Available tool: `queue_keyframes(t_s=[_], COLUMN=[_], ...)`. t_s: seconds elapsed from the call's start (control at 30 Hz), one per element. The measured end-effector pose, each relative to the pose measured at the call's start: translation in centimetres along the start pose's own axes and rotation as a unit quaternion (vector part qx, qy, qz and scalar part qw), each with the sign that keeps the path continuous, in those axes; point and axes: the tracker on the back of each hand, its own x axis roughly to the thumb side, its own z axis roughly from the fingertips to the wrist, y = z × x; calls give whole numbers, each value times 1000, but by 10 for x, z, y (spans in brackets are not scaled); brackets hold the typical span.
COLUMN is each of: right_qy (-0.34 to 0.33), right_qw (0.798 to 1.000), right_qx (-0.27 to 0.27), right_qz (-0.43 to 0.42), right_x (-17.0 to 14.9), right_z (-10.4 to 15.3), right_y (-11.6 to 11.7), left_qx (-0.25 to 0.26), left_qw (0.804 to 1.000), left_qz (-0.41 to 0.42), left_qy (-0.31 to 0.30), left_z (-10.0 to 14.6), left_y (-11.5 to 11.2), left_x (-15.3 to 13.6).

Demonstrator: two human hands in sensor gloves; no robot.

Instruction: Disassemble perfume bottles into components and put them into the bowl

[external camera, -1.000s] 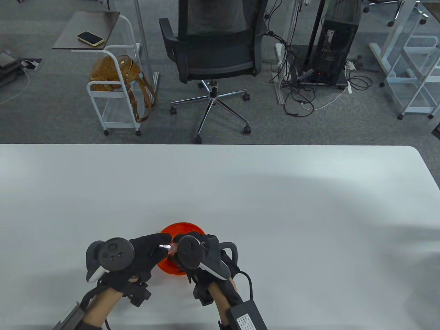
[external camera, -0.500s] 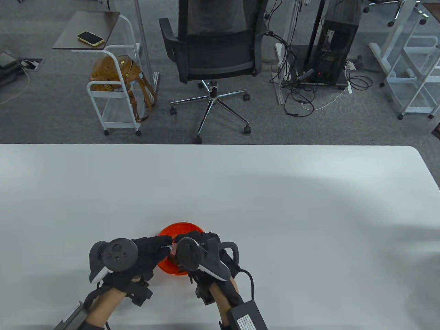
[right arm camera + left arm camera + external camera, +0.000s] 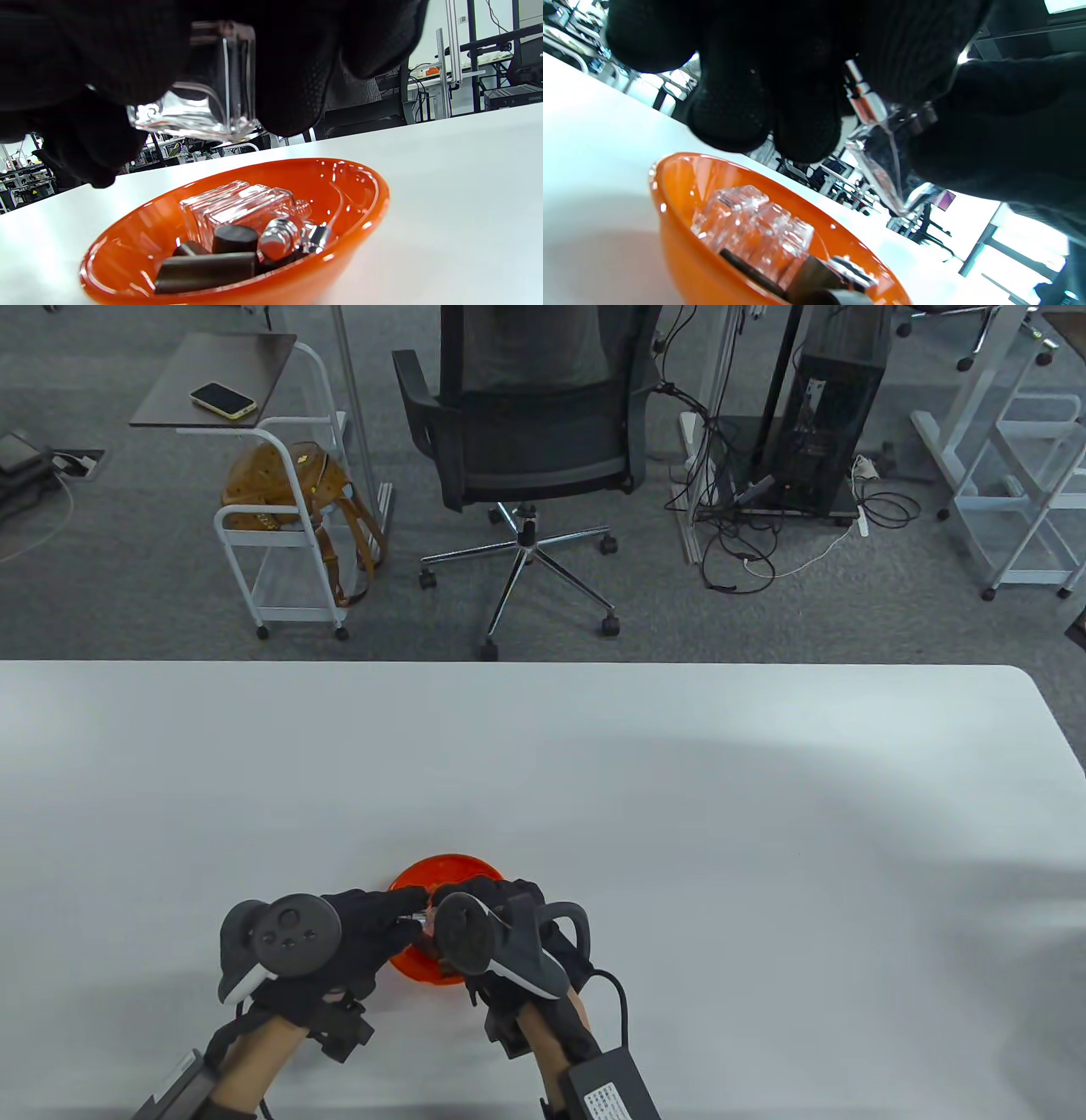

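Note:
A clear glass perfume bottle (image 3: 212, 97) hangs just above the orange bowl (image 3: 450, 867) near the table's front edge. My right hand (image 3: 458, 895) grips its glass body (image 3: 882, 169) from the right. My left hand (image 3: 405, 909) comes in from the left and its fingers (image 3: 763, 106) pinch the bottle's silver spray head (image 3: 867, 101). In the bowl lie a bare glass bottle (image 3: 237, 207), black caps (image 3: 208, 264) and a silver spray piece (image 3: 280, 241). In the table view the trackers hide most of the bottle.
The white table (image 3: 679, 814) stretches wide around the bowl. A black power brick (image 3: 611, 1082) with its cable lies by my right wrist at the front edge. Beyond the far edge stand an office chair (image 3: 526, 432) and a small trolley (image 3: 280, 534).
My left hand has slid a little right, and its fingers now cover more of the silver spray head. The right hand and bowl stay where they were.

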Motion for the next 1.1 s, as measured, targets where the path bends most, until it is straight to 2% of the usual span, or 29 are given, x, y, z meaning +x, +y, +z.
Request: queue_keyframes(t_s=[0.27,0.4,0.63,0.8,1.0,1.1], right_qy=[-7,-4,-7,-6,-8,-7], right_qw=[1000,1000,1000,1000,1000,1000], right_qx=[-4,-6,-12,-10,-11,-10], right_qz=[1,-8,-8,-8,-9,-8], right_x=[2,2,3,3,3,4], right_z=[1,1,2,2,2,3], right_y=[-4,-5,-9,-9,-9,-9], left_qx=[27,1,26,23,35,18], left_qw=[999,1000,999,1000,999,1000], left_qz=[-25,18,-33,1,-16,-6], left_qy=[10,-9,3,-16,-4,-3], left_z=[2,0,3,2,2,3], left_y=[1,4,4,8,7,8], left_x=[-1,-3,1,2,2,1])
